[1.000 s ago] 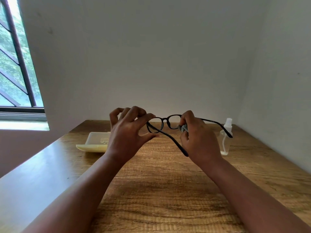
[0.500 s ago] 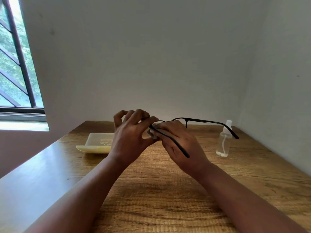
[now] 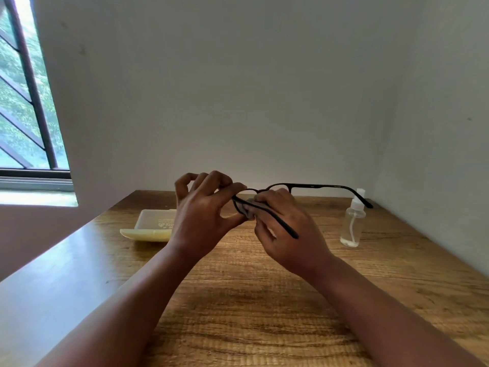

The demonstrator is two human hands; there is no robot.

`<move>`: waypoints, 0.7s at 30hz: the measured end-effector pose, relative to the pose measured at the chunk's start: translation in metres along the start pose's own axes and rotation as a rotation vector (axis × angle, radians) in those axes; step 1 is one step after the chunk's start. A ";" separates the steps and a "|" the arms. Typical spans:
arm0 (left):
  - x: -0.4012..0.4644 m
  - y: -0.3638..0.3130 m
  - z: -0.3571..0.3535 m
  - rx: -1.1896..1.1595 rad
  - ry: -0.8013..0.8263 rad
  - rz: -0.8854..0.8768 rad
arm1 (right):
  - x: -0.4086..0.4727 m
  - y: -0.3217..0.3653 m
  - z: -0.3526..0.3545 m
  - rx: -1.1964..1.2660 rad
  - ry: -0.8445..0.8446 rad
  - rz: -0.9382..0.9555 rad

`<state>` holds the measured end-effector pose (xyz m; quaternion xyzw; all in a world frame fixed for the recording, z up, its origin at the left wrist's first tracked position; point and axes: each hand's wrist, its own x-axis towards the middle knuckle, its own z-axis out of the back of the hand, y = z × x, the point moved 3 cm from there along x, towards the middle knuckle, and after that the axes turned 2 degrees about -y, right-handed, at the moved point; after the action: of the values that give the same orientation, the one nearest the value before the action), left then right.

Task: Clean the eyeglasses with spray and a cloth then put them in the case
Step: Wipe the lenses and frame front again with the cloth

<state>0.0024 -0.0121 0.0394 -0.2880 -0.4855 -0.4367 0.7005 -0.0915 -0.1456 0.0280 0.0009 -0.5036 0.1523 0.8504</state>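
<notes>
At the far left a window (image 3: 26,96) with dark slanted bars lets in daylight over green leaves. On the wooden table (image 3: 238,300), whose grain runs in wavy brown bands, a pale yellow case (image 3: 152,226) lies open, oblong and smooth, with faint print inside its lid. Just right of it, above the tabletop, the left hand (image 3: 203,218) pinches the left end of the eyeglasses (image 3: 312,187) between thumb and forefinger, the other fingers curled up and apart. The frame is thin, dark and matte, its temples unfolded: one slants down across the right hand (image 3: 288,234), the other reaches right, ending in a hooked tip. The right hand's fingers curl round a small grey cloth (image 3: 248,207), pressing it to the left lens. Further right, a clear plastic spray bottle (image 3: 353,223) stands upright on the table, white-capped, near the plain pale wall (image 3: 436,128).
</notes>
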 end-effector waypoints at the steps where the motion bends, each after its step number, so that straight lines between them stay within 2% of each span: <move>1: 0.000 0.001 0.000 -0.001 -0.003 0.003 | 0.000 0.001 -0.001 0.004 0.003 0.014; 6: -0.001 0.000 -0.002 -0.016 0.013 -0.003 | 0.001 -0.001 -0.002 -0.090 -0.012 0.068; 11: -0.001 0.002 -0.002 -0.002 0.004 0.002 | 0.001 -0.007 -0.004 -0.187 -0.023 0.038; 16: -0.001 0.007 0.000 0.011 -0.005 0.031 | 0.000 -0.004 0.002 -0.172 0.001 0.070; 18: -0.001 0.010 0.000 -0.007 -0.010 0.057 | 0.001 -0.008 0.006 -0.198 -0.035 0.007; 21: -0.001 0.011 0.000 -0.031 -0.014 0.069 | 0.000 -0.022 0.014 -0.189 -0.117 -0.195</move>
<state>0.0124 -0.0065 0.0388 -0.3184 -0.4732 -0.4179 0.7072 -0.0977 -0.1692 0.0383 -0.0212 -0.5618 0.0204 0.8267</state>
